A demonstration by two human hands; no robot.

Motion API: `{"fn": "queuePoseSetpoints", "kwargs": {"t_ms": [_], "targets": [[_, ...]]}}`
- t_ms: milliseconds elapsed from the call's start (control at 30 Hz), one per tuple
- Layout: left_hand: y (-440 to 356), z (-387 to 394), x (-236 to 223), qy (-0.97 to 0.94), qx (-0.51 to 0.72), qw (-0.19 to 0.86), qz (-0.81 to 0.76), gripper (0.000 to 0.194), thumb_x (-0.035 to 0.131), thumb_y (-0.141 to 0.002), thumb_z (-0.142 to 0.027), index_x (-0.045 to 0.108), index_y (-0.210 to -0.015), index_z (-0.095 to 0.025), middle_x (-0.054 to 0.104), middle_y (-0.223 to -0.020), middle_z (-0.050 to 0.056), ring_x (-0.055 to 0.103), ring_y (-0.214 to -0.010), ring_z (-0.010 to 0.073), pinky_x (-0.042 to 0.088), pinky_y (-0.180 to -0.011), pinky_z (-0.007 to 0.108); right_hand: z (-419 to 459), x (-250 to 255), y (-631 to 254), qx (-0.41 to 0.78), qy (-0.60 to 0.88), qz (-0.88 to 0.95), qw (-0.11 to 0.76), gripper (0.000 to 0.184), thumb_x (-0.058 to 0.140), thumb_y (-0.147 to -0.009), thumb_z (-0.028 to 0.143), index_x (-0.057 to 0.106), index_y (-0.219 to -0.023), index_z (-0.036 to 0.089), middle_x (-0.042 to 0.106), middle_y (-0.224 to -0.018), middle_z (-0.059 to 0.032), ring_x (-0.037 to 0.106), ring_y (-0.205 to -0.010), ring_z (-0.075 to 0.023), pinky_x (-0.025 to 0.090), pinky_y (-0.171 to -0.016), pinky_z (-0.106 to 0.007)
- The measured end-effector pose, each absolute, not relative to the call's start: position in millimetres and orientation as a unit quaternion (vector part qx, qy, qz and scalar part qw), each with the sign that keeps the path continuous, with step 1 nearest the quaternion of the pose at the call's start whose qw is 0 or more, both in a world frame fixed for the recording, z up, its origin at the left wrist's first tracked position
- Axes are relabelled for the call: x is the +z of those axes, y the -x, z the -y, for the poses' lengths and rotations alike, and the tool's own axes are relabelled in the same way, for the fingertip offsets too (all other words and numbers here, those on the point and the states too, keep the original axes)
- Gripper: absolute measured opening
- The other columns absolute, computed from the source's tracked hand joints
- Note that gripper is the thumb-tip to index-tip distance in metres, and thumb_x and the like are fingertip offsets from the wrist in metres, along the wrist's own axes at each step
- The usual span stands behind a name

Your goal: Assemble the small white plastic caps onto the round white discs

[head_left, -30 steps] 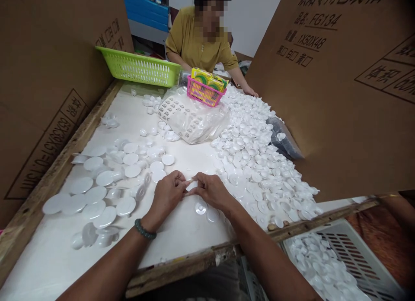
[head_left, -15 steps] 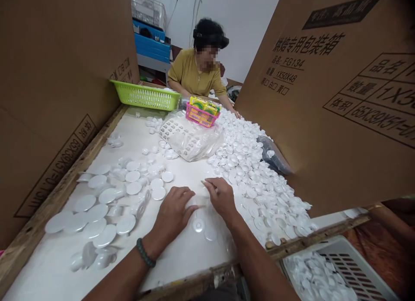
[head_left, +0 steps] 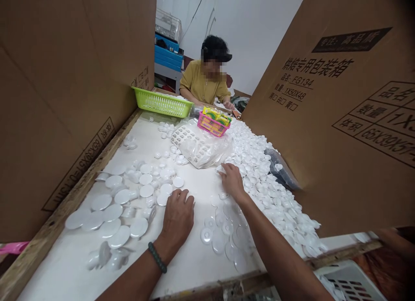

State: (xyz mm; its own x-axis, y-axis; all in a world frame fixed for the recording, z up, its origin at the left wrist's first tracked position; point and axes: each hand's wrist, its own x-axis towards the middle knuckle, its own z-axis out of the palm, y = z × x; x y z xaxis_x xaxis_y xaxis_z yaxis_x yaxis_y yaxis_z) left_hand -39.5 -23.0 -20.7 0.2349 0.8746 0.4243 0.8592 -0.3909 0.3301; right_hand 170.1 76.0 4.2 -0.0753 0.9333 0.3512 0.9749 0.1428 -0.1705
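The bent fingers of my right hand (head_left: 232, 179) are resting at a white plastic piece (head_left: 220, 168), and those of my left hand (head_left: 179, 211) are lying loosely curled near round, glossy white plastic discs (head_left: 146, 191); I cannot tell whether either is gripping anything. Translucent, round plastic discs (head_left: 218, 240) are lying nearer me, and a pink plastic basket (head_left: 210, 127) is standing beyond.

glossy white plastic discs (head_left: 138, 227), rough wood edging (head_left: 43, 237), matt cardboard box (head_left: 350, 184)
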Motion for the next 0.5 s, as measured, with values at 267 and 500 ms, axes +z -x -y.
{"fn": "queuePoseSetpoints", "kwargs": {"t_ms": [267,500], "targets": [[40,24,-24,-0.755,0.244,0.016,-0.608,0.025,0.037,-0.076,0.003,0.054,-0.072,-0.016,0.054,-0.080,0.008,0.044,-0.082,0.0237,0.038,-0.069,0.037,-67,1,-162,-0.016,0.609,0.789,0.080,0.020,0.051,-0.086,0.023,0.063,-0.100,0.019,0.063,-0.094,-0.0081,0.051,-0.090,-0.0211,0.038,-0.075,-0.030],[38,26,-17,-0.774,0.316,0.027,-0.547,0.016,0.040,-0.086,-0.015,0.056,-0.084,-0.018,0.056,-0.099,0.009,0.044,-0.096,0.0258,0.035,-0.078,0.041,-27,-1,-153,0.048,0.594,0.790,0.141,0.019,0.054,-0.083,0.021,0.063,-0.100,0.021,0.064,-0.097,-0.0042,0.050,-0.094,-0.0190,0.040,-0.078,-0.029]]}}
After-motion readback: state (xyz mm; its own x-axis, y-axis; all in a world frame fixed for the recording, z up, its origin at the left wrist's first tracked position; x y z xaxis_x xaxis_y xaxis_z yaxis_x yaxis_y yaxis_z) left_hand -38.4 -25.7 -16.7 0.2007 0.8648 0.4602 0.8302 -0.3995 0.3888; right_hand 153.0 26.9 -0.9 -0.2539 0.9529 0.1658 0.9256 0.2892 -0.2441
